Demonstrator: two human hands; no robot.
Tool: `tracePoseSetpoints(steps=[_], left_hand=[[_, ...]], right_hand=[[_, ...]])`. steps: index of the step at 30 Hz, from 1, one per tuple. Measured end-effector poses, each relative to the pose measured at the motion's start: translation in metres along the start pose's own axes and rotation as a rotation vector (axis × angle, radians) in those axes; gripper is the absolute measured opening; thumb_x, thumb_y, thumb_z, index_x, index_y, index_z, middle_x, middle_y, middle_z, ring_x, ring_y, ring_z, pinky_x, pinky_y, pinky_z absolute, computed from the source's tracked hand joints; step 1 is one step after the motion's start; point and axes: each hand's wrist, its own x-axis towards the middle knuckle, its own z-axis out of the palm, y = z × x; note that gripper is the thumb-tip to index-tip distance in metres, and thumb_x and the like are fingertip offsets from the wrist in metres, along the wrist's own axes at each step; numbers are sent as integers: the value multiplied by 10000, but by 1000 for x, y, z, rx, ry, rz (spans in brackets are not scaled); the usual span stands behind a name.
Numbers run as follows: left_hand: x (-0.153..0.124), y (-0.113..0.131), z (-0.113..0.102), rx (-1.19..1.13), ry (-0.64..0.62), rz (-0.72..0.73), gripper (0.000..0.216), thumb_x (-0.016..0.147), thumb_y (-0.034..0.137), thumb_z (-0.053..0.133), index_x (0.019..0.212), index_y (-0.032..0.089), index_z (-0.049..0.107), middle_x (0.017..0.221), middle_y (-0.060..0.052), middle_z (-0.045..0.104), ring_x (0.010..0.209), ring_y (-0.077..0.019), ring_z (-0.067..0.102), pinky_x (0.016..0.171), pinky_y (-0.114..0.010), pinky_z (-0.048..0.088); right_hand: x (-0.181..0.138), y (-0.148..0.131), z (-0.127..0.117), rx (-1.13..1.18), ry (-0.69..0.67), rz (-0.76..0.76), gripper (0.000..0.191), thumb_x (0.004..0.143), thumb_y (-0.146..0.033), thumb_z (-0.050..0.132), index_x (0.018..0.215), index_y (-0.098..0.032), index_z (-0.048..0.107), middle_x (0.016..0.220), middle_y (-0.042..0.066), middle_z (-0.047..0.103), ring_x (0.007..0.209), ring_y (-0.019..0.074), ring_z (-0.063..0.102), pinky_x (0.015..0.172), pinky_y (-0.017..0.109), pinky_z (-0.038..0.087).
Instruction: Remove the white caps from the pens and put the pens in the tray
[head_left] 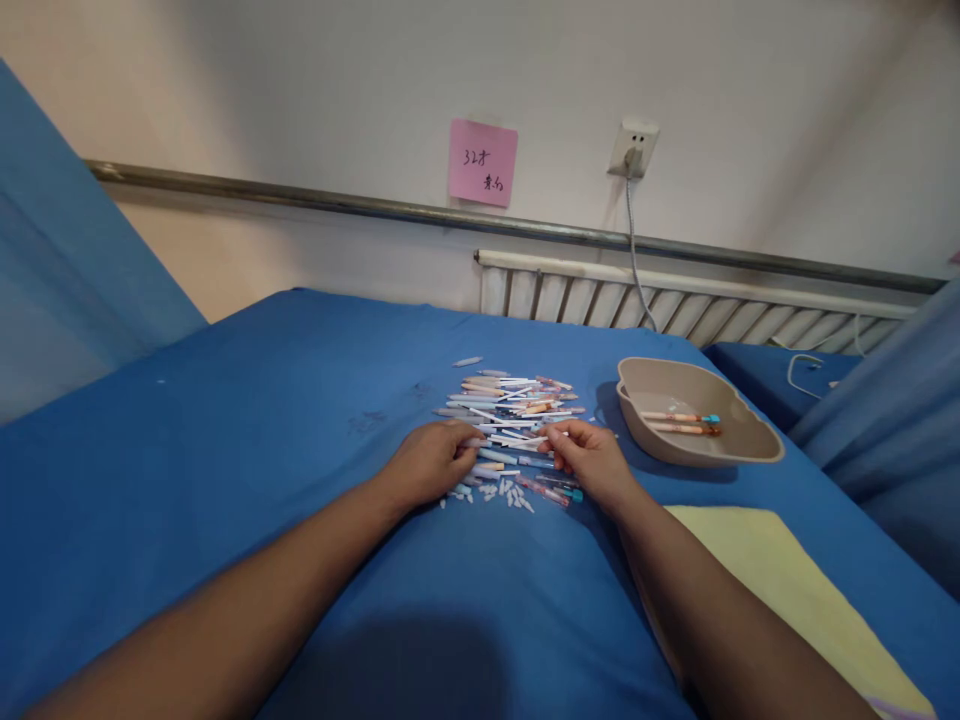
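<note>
Pen parts lie in a loose pile on the blue-covered surface: pale and orange barrels, thin white refills, printed clear barrels and small white tips. At the pile's left side, my left hand is closed, its fingertips on a pale pen barrel. Across from it, my right hand pinches a thin white pen refill between thumb and fingers. The two hands are a short way apart. Fingers partly hide the ends of both pieces.
Right of the pile stands a beige basin holding two pens. A yellow cloth lies nearer, beside my right forearm. Behind the blue cover are a radiator, a rail and a wall socket with a cable.
</note>
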Motion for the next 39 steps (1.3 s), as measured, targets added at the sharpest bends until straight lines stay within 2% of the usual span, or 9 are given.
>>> tracePoseSetpoints(steps=[5,13,22,27,31,34,39], left_hand=[[1,-1,2,-29,15,-21,237,812,264,481,903,218,694,861,-40,699,785,-192,606,713,-261,416],[1,-1,2,9,8,-14,240,821,274,471,910,215,686,857,-39,697,788,-189,609,703,-255,415],[3,1,2,-45,21,-72,257,784,264,497,931,238,707,875,-23,717,792,-190,619,703,-252,418],[5,0,2,-2,-1,-95,307,760,230,503,996,247,699,885,-36,726,755,-202,631,681,-262,415],[5,0,1,39,-3,-96,240,775,255,506,941,239,679,801,-32,702,696,-191,611,628,-253,388],[6,0,0,46,12,-61,204,823,294,465,827,216,653,746,-29,666,686,-184,587,624,-250,376],[8,0,-1,22,50,-58,250,858,306,422,783,202,637,782,-46,659,738,-191,581,674,-260,389]], right_hand=[[1,7,2,-42,-11,-28,349,702,-494,611,810,-172,689,687,40,685,461,107,488,399,204,306],[1,15,6,-186,-3,-76,256,745,-370,578,870,-187,707,718,25,704,476,117,532,469,239,416],[1,19,16,-279,-16,-36,235,755,-305,560,920,-233,711,793,15,727,490,129,579,468,256,452],[4,21,15,-285,3,-1,241,761,-288,550,933,-226,706,798,13,724,463,116,571,434,241,429],[5,22,15,-304,-5,-23,234,767,-276,549,931,-222,707,793,14,724,487,120,584,453,241,439],[7,25,15,-322,-8,-47,243,778,-278,542,952,-228,703,801,11,724,493,123,590,476,251,456],[8,31,15,-325,-6,-76,234,783,-287,547,950,-241,704,798,10,726,526,135,607,502,261,474]])
